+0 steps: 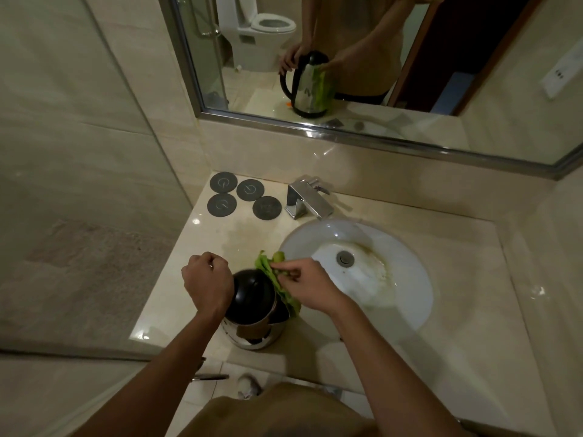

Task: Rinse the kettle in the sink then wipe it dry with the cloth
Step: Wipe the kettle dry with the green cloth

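Two hands work on the kettle on the bench.
We grip its handle with our left hand; our right hand pinches the green cloth against its side.

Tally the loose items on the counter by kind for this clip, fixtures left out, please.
Kettle: 1
Green cloth: 1
Dark round coasters: 4
Total: 6

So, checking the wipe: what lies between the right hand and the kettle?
The green cloth, pressed by the right hand against the kettle; head view.
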`<state>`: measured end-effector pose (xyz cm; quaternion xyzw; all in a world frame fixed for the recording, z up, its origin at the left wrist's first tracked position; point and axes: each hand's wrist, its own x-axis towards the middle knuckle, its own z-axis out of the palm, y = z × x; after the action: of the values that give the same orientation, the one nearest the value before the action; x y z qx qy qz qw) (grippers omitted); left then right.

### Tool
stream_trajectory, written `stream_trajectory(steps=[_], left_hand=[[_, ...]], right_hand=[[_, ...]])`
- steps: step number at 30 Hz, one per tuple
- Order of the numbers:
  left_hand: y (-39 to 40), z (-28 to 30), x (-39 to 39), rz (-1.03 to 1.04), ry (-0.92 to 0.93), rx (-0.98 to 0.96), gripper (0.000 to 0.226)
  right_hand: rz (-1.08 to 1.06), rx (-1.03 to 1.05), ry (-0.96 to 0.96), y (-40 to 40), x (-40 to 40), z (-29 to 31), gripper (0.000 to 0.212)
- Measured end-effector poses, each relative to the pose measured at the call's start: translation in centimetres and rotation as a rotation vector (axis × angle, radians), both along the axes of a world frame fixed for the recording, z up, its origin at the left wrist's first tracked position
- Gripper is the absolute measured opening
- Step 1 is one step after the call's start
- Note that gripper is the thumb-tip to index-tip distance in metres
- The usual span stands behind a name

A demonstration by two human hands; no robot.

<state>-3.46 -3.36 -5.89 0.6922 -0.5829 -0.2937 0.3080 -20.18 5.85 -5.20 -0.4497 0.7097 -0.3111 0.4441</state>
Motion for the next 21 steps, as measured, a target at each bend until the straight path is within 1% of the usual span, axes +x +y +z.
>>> stream_trajectory(steps=[1, 3, 6, 9, 12, 14, 18, 20, 21], left_hand=[[0.0, 0.0, 0.1, -0.003, 0.0, -0.002, 0.024], [0.1, 0.1, 0.0, -0.01, 0.0, -0.002, 0.024], [0.3, 0.2, 0.1, -0.026, -0.006, 0.003, 0.024], [0.2, 0.2, 0.2, -0.032, 0.007, 0.0, 0.023], [0.1, 0.1, 0.2, -0.012, 0.02, 0.008, 0.022], [0.0, -0.1, 0.2, 0.001, 0.047, 0.014, 0.021], [-0.1, 0.1, -0.1, 0.032, 0.084, 0.046, 0.011], [-0.6, 0.2, 0.1, -0.001, 0.091, 0.091, 0.008], [-0.9, 0.3, 0.2, -0.048, 0.086, 0.111, 0.009]], right_hand=[[0.006, -0.007, 0.016, -0.4, 0.2, 0.1, 0.036], [-0.046, 0.021, -0.014, -0.7, 0.7, -1.3, 0.035], [-0.111, 0.136, -0.013, 0.6, 1.3, -4.6, 0.034], [-0.171, 0.192, -0.094, 2.7, 1.4, -7.2, 0.027], [-0.221, 0.181, -0.089, 3.7, 1.4, -6.1, 0.025], [-0.233, 0.144, -0.089, 3.6, 1.0, -4.5, 0.03], [-0.112, 0.019, -0.023, 1.9, 0.5, -1.0, 0.035], [-0.041, -0.008, -0.002, 0.8, 0.7, -0.2, 0.036], [-0.024, -0.015, -0.003, 0.4, 0.8, -0.2, 0.036]])
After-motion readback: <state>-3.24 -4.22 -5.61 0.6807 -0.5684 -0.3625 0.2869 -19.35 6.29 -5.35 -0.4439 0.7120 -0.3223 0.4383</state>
